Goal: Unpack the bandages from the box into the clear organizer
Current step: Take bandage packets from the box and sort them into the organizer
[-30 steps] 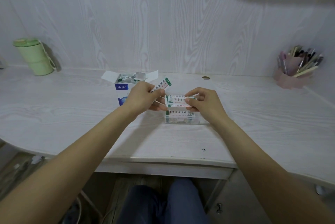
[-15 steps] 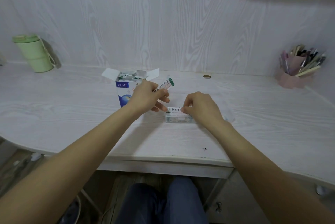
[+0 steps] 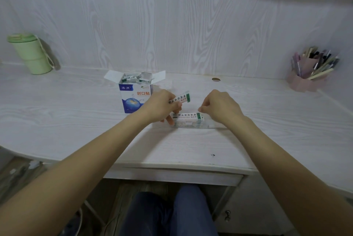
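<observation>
At the middle of the tabletop (image 3: 76,113) I see the clear organizer (image 3: 191,124), a low transparent tray lying flat, with wrapped bandages stacked inside it. The top bandage in the organizer (image 3: 188,116) lies lengthwise, white with green end bands and printed characters. My left hand (image 3: 159,106) grips a second bandage strip (image 3: 180,98) between thumb and curled fingers; the strip is tilted, its green-banded end raised toward the right, clear of the organizer. One finger of the left hand reaches down and touches the organizer's left end. My right hand (image 3: 219,107) hovers just over the organizer's right end with the fingers curled inward; I cannot tell whether the fingertips hold anything or touch the top bandage, since the hand's back hides them.

Just behind and left of the left hand stands the bandage box (image 3: 133,96), upright, white and blue with orange characters, its top flaps spread apart and more wrapped bandages showing in the opening. The box stands near the organizer but apart from it.

At the far left of the tabletop stands a green lidded cup (image 3: 30,54) with a cord loop. At the far right sits a pink pen holder (image 3: 305,81) filled with pens. A small round hole (image 3: 215,79) shows in the tabletop near the back wall.
</observation>
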A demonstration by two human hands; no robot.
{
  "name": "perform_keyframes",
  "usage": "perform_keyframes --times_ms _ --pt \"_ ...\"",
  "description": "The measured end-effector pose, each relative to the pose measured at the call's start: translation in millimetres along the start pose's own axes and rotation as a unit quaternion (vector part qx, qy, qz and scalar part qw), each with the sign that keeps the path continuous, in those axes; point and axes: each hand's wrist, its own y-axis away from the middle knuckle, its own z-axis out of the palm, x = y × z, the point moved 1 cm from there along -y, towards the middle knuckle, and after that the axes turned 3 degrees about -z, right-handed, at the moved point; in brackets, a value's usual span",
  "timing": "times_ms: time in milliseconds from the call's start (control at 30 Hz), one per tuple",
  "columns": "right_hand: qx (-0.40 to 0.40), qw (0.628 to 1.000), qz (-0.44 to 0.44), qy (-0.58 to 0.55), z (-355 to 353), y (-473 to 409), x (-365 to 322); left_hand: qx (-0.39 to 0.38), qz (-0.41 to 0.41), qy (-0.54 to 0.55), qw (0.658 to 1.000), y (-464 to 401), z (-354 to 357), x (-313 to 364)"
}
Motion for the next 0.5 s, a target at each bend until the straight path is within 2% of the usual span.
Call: perform_keyframes --times_ms 267,500 --pt "-0.052 0.995 0.027 0.08 -4 5 -18 0.003 0.005 0.003 1.0 -1 0 -2" --pt "-0.066 0.995 0.042 0.068 0 3 -27 0.011 0.009 0.006 1.0 -1 -2 0"
